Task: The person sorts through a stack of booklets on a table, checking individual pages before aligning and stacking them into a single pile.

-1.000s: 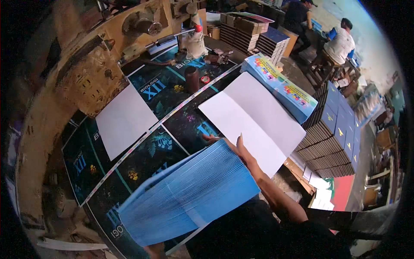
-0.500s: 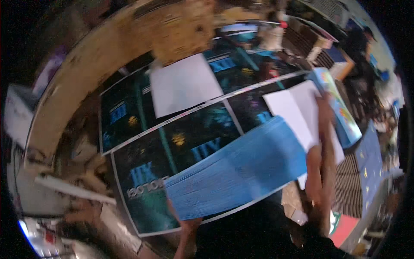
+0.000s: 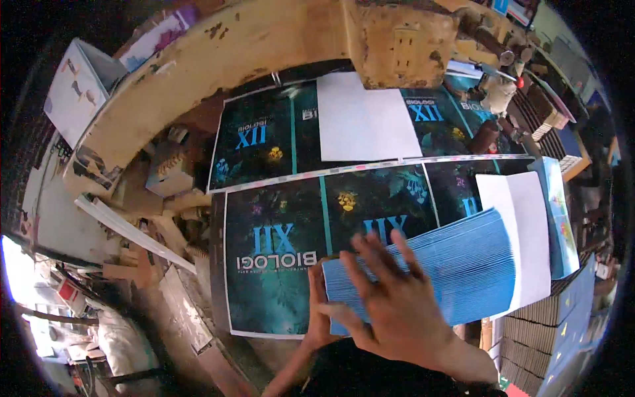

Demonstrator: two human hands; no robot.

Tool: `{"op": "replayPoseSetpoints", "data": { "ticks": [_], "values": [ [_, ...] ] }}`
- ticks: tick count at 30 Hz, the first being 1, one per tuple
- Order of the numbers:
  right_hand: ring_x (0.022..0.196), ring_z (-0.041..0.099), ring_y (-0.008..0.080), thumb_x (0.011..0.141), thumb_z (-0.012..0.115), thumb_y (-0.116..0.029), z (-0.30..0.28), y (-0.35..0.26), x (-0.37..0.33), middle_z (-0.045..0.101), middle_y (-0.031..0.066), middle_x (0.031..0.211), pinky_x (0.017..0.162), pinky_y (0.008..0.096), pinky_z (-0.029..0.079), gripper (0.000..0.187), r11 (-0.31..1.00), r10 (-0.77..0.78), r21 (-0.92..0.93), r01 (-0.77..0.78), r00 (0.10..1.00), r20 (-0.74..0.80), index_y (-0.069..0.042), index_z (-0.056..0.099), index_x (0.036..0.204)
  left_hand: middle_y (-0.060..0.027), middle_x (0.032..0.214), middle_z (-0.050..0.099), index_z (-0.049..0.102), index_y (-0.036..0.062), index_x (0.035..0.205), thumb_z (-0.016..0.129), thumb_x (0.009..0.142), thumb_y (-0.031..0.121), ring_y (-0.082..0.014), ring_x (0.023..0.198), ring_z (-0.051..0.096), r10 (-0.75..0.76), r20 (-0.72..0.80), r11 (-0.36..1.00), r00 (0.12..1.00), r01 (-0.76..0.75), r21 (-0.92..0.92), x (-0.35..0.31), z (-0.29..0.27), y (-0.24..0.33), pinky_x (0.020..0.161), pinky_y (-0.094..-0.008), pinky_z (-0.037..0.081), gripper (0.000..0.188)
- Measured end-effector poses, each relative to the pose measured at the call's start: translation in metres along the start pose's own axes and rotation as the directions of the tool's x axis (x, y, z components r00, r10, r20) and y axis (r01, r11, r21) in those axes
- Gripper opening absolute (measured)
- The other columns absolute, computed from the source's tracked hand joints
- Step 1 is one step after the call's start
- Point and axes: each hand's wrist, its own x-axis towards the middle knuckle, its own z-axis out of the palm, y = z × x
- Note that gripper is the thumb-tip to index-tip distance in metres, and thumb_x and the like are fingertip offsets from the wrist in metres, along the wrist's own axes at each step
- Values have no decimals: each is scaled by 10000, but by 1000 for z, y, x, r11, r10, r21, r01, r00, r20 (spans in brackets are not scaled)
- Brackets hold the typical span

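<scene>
A fanned stack of blue sheets (image 3: 463, 264) lies at a slant near me, its overlapping edges showing as fine lines. My left hand (image 3: 319, 314) grips its left end, thumb side up against the edge. Over the left half of the stack, my right hand (image 3: 400, 308) is spread with fingers apart, slightly blurred; whether it touches the sheets I cannot tell. Beneath lie large dark printed cover sheets (image 3: 278, 291) with teal stripes and blue lettering. Folded white paper (image 3: 529, 205) sticks out behind the stack's right end.
A white sheet (image 3: 370, 129) rests on the far covers, below a worn yellow machine part (image 3: 403, 49). A rolled or bundled glossy print (image 3: 559, 218) stands at the right, beside piled blue-covered blocks (image 3: 562, 324). Boxes (image 3: 170, 172) and scraps sit at the left.
My right hand has come from the white paper at the right to over the stack's left half. The left hand still grips the left end. The view has turned.
</scene>
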Motion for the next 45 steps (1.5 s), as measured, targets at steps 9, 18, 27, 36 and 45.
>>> {"op": "replayPoseSetpoints", "data": {
  "ticks": [9,18,27,36,45],
  "values": [
    [1495,273,419,938,531,-616,7,-17,7,307,316,1566,1218,547,185,923,1000,1,27,7,955,-296,93,343,1497,-137,1432,425,234,46,1495,781,862,358,-249,1298,468,106,-46,941,993,-85,328,-16,-23,-4,1116,-442,378,893],
    [1480,281,454,915,534,-661,40,-15,-6,289,321,1575,1231,523,174,970,992,-100,-91,83,974,-202,118,369,1469,-145,1424,429,257,36,1476,802,834,346,-254,1290,473,336,-207,644,919,-63,762,-23,-82,-16,1110,-453,379,897],
    [1453,355,382,974,507,-599,-13,92,-46,447,267,1480,1235,504,190,791,970,122,-137,-202,889,-440,71,488,1394,-152,1417,434,281,26,1458,823,806,333,-260,1282,478,382,-230,521,895,-3,854,9,-109,-22,1105,-463,380,902],
    [1267,527,293,826,703,-672,-20,209,-114,523,193,1407,1085,415,414,922,575,285,818,23,931,-226,-27,469,1442,-159,1409,438,304,17,1439,843,777,321,-265,1274,482,408,-217,442,887,16,897,18,-119,-21,1099,-473,381,906],
    [1449,387,296,659,949,-203,19,153,-152,344,204,1603,1206,433,303,1221,564,418,798,-213,907,-53,-16,186,1594,-166,1402,443,327,7,1420,864,749,309,-271,1267,487,435,-184,358,881,18,933,2,-156,-10,1093,-483,382,911]
  ]
}}
